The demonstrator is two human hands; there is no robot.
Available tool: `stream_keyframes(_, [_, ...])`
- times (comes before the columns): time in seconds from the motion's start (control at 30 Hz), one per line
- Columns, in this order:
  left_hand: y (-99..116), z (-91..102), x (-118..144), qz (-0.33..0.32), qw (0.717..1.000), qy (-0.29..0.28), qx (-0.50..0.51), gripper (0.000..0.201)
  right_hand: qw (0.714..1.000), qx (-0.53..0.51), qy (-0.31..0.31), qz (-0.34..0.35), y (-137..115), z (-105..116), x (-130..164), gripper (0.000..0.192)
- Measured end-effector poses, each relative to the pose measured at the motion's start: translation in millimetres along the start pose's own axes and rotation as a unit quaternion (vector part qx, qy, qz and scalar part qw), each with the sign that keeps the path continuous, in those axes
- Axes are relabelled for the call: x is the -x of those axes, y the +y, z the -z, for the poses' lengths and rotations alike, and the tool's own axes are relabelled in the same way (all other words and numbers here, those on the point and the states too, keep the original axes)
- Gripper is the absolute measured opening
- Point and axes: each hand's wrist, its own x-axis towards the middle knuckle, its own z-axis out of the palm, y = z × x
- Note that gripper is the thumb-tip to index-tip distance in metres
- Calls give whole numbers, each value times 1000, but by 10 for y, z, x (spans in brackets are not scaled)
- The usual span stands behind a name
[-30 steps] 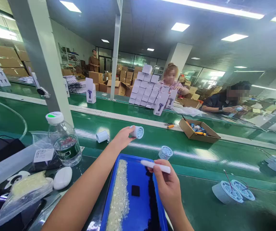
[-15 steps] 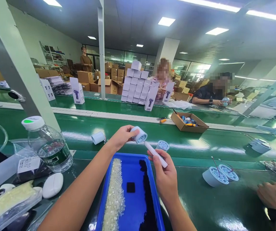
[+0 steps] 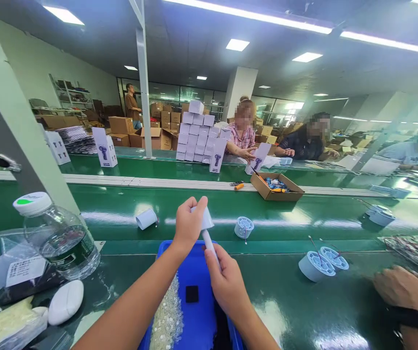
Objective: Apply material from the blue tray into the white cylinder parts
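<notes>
My left hand [image 3: 188,223] is closed around a light blue cylindrical plastic housing [image 3: 206,219], tilted so that its open end points down toward me. In my right hand [image 3: 227,279] is a slim white stick-like tool [image 3: 209,242], its tip at the underside of the housing; whether it reaches inside is hidden. Below both hands lies a blue tray [image 3: 199,321]. Small translucent rings [image 3: 168,311] fill its left side, small black pieces [image 3: 220,328] its right, and a black square [image 3: 192,293] lies between them.
Similar housings lie on the green belt: one on its side [image 3: 146,219], one upright [image 3: 244,227], and a pair [image 3: 316,266] at right. A water bottle [image 3: 61,238] and white case [image 3: 66,302] stand left. A co-worker's hands [image 3: 400,289] rest at right. Beyond is a cardboard box [image 3: 278,189].
The housing has turned its open end downward in my left hand. The white tool has swung more upright and its tip now meets the housing from below. The camera view has shifted slightly right.
</notes>
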Motion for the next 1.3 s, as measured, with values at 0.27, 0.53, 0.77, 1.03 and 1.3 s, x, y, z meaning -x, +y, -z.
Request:
stream_keyframes(0.27, [16,-83,88,22,994,7,110,46,997,-75,13,12,-62,-33,44,41])
stream_keyframes(0.53, [-6,-19,39,42,975,-201,86,28,995,-73,64,21,-70,66,-23,40])
stream_keyframes(0.77, [-139,451,-440,6,981,-104,-162,50,996,-75,40,-6,-64,148,-119,41])
stream_keyframes(1.03, [-607,488,-438,-73,845,-268,-457,44,995,-73,68,6,-27,120,-133,40])
stream_keyframes(1.3, [-635,814,-629,-39,835,-173,-522,44,994,-58,83,-40,86,40,-79,33])
